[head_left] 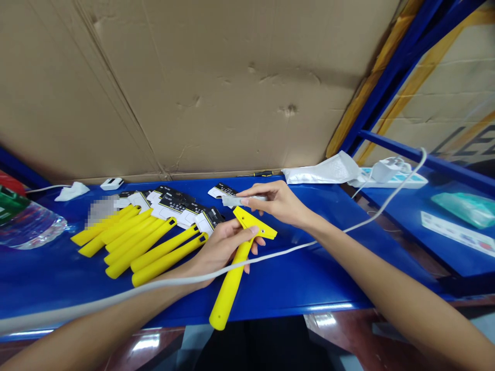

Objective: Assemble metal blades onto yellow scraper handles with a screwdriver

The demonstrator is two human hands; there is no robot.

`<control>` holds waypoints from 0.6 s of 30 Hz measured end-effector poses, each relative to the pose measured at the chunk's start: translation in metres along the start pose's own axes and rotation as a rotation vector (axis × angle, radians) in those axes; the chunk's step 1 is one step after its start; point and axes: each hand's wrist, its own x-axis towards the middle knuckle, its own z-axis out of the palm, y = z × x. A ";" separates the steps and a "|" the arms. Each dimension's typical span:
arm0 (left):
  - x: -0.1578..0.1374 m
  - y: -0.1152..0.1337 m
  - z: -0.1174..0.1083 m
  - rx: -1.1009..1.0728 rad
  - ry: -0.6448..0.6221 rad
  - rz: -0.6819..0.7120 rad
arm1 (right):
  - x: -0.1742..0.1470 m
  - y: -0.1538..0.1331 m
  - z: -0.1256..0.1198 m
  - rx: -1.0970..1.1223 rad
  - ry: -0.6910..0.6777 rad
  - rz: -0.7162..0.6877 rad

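My left hand (226,242) is closed around a yellow T-shaped scraper (228,291), just below its wide head. Two small screws show in that head, and the handle slants down toward the table's front edge. Just above the head, my right hand (274,201) pinches a flat silvery-grey strip (232,201); its exact kind is unclear. Behind the strip lies a black-and-white card (220,189). To the left, several yellow handles (141,250) lie side by side on the blue table (309,278), with several black-and-white printed cards (170,206) behind them.
A white cable (288,251) crosses in front of my left wrist and the scraper. Along the back are a screwdriver (265,173), a white padded bag (325,169) and a power strip (410,180). A large clear bottle (34,224) stands left, and cardboard (232,93) rises behind.
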 end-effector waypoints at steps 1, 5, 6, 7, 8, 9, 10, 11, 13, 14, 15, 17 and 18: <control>0.000 0.001 0.000 0.002 0.001 -0.004 | 0.000 0.000 0.000 -0.001 0.002 0.000; -0.001 0.000 0.000 0.009 -0.004 -0.006 | 0.001 0.000 0.001 -0.030 0.001 0.003; -0.001 0.000 -0.001 0.009 -0.005 -0.002 | 0.001 0.001 0.001 -0.038 -0.002 0.004; -0.001 -0.001 -0.001 0.009 -0.005 0.002 | 0.001 0.001 0.001 -0.043 -0.007 0.007; -0.001 -0.001 -0.002 0.008 -0.005 0.005 | 0.001 0.001 0.001 -0.045 -0.011 0.011; -0.001 -0.001 -0.002 0.008 -0.004 0.005 | 0.001 0.001 0.001 -0.045 -0.015 0.013; -0.001 -0.002 -0.002 0.007 -0.002 0.008 | 0.001 0.001 0.000 -0.045 -0.018 0.013; -0.001 -0.002 -0.002 0.005 0.004 0.014 | 0.001 0.001 0.000 -0.047 -0.021 0.013; 0.000 -0.001 -0.002 -0.007 0.025 0.026 | 0.001 0.000 0.001 -0.039 -0.027 0.008; 0.000 -0.001 -0.001 -0.017 0.041 0.035 | 0.001 -0.001 0.001 -0.028 -0.031 0.006; 0.000 0.000 -0.001 -0.027 0.058 0.044 | 0.001 -0.001 0.001 -0.016 -0.034 0.005; 0.000 0.000 0.000 -0.043 0.084 0.059 | 0.001 -0.001 0.000 -0.001 -0.029 0.002; 0.000 0.001 0.000 -0.052 0.093 0.067 | 0.001 -0.001 0.000 0.002 -0.024 0.000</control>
